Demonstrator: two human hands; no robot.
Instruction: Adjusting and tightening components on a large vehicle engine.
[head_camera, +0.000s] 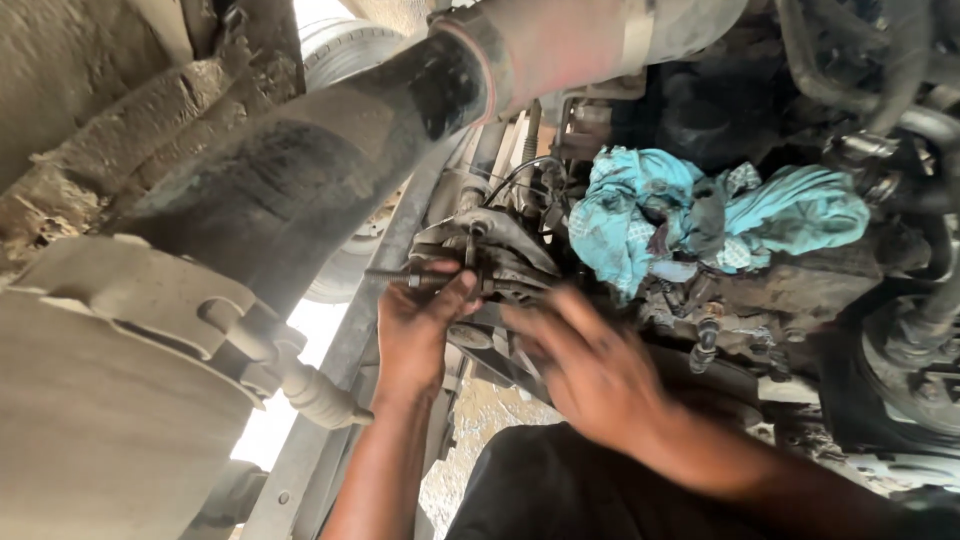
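Metal bracket (490, 255): cast grey, matt, dust-caked, greasy dark in the recesses. Thin bolt (395, 272) beside it: threaded steel, dull. Large pipe (300, 170) overhead: metal, rough with dried mud, black oily patches, faded red coat toward the clamp (637, 35), which shows smoother bare silver. Rag (690, 215): woven cloth, teal, soft and crumpled, stained dark at the folds. Hoses (890, 60): black rubber, matt, dusty. Pale part (130, 290) at left: smooth cast metal under a beige dust film. Left hand (415, 335) and right hand (590, 370): skin smeared with grease. Black garment (560, 490): matt cloth.
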